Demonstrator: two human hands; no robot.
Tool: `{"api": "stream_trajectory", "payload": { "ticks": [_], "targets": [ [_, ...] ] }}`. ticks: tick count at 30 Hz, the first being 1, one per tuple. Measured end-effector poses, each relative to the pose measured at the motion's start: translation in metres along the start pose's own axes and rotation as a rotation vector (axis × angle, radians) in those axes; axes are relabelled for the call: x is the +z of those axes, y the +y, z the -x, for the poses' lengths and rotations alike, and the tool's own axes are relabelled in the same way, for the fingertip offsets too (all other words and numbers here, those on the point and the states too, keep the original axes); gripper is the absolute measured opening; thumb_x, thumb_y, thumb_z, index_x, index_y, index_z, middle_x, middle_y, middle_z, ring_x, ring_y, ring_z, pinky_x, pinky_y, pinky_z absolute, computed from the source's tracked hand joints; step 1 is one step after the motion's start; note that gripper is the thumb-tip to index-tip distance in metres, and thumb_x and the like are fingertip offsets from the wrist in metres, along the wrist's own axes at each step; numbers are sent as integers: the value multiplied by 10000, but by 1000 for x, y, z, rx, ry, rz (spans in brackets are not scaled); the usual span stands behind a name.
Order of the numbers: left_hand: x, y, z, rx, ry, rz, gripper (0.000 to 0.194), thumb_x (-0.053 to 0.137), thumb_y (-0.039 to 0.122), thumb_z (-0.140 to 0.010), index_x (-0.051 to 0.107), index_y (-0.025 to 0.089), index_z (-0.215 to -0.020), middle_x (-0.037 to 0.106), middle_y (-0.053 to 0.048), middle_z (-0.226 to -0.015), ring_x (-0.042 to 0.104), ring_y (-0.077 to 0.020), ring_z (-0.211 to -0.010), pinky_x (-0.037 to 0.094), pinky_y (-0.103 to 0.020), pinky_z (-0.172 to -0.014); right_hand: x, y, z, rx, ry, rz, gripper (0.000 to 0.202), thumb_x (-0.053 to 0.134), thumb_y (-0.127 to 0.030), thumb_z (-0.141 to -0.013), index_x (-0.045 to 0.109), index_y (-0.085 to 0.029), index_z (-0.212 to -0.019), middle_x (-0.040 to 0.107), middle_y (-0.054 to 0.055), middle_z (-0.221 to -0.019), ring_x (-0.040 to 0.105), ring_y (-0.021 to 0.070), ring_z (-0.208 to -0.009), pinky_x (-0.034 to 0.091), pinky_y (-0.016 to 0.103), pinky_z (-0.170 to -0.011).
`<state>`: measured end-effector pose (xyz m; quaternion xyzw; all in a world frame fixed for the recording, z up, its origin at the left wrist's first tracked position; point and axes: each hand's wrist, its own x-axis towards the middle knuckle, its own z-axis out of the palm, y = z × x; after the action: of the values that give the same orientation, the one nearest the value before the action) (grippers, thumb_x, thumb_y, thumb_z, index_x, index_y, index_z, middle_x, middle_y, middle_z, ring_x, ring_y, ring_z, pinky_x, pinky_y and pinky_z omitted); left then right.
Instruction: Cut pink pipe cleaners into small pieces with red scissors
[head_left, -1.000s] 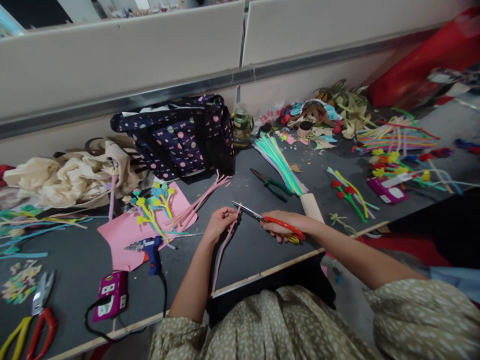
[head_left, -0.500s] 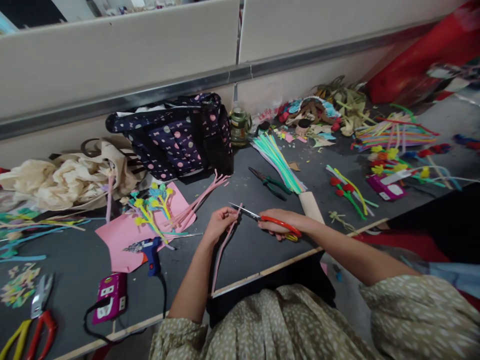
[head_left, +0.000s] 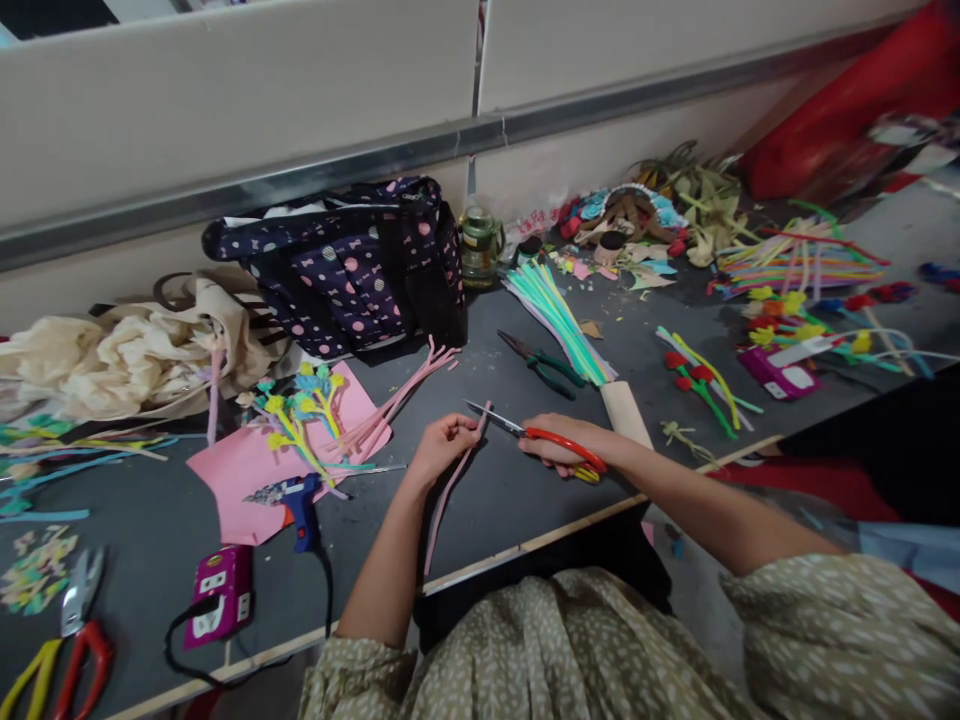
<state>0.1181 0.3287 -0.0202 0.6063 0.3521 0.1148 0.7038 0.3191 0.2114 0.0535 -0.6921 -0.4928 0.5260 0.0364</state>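
Between its thumb and fingers, my left hand (head_left: 448, 443) pinches a pink pipe cleaner (head_left: 447, 492) near the upper end. The strip's long part hangs down toward the table's front edge. My right hand (head_left: 559, 443) is wrapped round the red and yellow handles of a pair of scissors (head_left: 564, 446). Their blades point left and cross the short tip of the pipe cleaner just above my left fingers. Whether the blades have cut into it I cannot tell. Several more pink pipe cleaners (head_left: 397, 402) lie behind my left hand.
Dark green pliers (head_left: 541, 364) lie behind the scissors, beside a bundle of green pipe cleaners (head_left: 561, 325). Left are a blue glue gun (head_left: 300, 505), pink paper (head_left: 232, 480), a purple power strip (head_left: 219, 597) and other scissors (head_left: 79, 610). A patterned bag (head_left: 345, 275) stands at the back.
The scissors and both hands show slightly farther right in the view, as the camera has shifted a little. The pink pipe cleaner is still pinched, with the blades still at its tip.
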Motion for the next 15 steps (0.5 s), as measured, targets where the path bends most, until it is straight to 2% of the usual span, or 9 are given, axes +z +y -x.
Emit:
{"api": "stream_trajectory", "payload": {
  "ticks": [5, 10, 15],
  "targets": [
    [-4, -4, 0, 45, -99, -51, 392, 762, 374, -668, 608, 133, -937, 523, 53, -615, 411, -53, -510, 283, -177, -504, -5, 6, -3, -3, -37, -12, 310, 405, -423, -889, 502, -166, -745, 605, 45, -613, 571, 134, -398, 425, 205, -372],
    [-8, -6, -1, 10, -103, -75, 344, 695, 425, -730, 601, 141, -901, 613, 3, -662, 493, -83, -545, 315, -188, -521, -3, 6, -6, -10, -30, 14, 301, 392, -390, -903, 534, -157, -775, 615, 53, -626, 558, 123, -383, 410, 201, -386],
    [-8, 1, -1, -42, -107, -71, 321, 689, 421, -729, 594, 148, -869, 603, 20, -632, 419, -55, -462, 263, -177, -469, -3, 3, -7, 58, -29, 27, 289, 402, -372, -894, 566, -150, -811, 625, 60, -625, 560, 121, -402, 405, 192, -397]
  ]
}}
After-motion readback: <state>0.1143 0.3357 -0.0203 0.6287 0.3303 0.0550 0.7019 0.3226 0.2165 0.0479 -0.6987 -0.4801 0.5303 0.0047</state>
